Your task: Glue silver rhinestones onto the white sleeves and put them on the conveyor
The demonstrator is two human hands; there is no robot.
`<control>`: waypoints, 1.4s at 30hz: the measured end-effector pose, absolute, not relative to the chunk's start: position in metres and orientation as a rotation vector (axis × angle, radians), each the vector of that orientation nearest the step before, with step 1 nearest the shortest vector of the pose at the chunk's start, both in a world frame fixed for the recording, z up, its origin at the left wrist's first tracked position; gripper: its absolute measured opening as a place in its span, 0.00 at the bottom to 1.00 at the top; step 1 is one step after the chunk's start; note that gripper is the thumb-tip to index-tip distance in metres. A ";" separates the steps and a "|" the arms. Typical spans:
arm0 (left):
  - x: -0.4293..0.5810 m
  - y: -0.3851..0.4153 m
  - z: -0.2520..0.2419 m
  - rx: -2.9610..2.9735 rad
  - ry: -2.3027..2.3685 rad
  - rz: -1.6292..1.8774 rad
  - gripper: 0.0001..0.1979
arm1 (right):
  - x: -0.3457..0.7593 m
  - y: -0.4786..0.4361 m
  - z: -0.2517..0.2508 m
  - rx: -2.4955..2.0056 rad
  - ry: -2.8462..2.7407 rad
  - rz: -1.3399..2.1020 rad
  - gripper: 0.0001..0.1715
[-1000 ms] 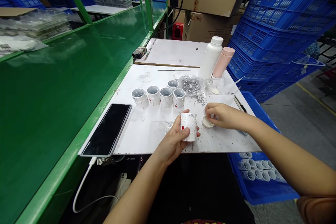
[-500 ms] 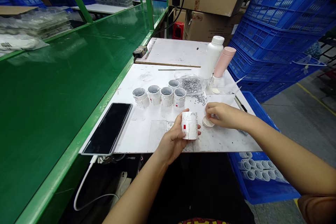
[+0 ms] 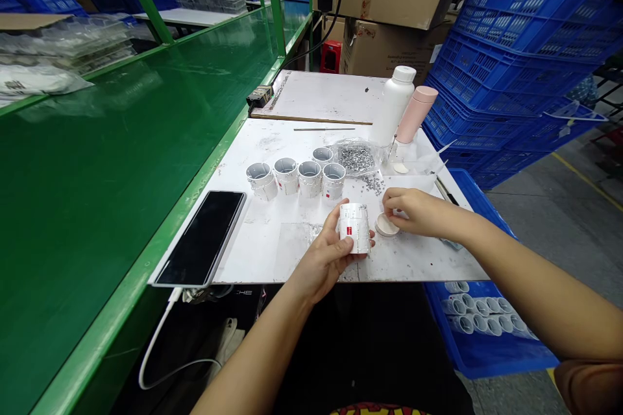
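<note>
My left hand (image 3: 335, 248) is wrapped round a white cylindrical cup (image 3: 355, 228) with a small red mark, held above the table's front part. Over a small round white dish (image 3: 387, 225), my right hand (image 3: 407, 211) has its fingers pinched together at the rim. Whatever is between those fingertips is too small to make out. Several similar white cups (image 3: 309, 179) with grey insides stand beyond my left hand. Behind the dish lie loose small silver pieces (image 3: 372, 184), next to a clear bag (image 3: 357, 157) full of them.
A large phone or tablet (image 3: 200, 238) with a white cable lies at the table's left. A white bottle (image 3: 395, 104) and a pink bottle (image 3: 416, 115) stand at the back right. Blue crates (image 3: 530, 32) are stacked on the right; a blue bin (image 3: 491, 353) below holds several white cups.
My left hand has turned the cup slightly and shifted it a little up and to the right. My right hand stays almost in place over the dish.
</note>
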State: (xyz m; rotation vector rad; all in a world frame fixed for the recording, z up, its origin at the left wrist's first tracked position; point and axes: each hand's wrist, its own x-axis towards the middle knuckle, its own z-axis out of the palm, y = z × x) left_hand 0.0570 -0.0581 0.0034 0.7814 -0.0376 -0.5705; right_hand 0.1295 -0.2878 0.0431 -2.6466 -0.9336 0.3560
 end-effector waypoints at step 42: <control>0.050 -0.070 -0.016 1.101 -0.453 -0.134 0.30 | 0.057 -0.232 0.048 -1.590 -0.123 0.230 0.10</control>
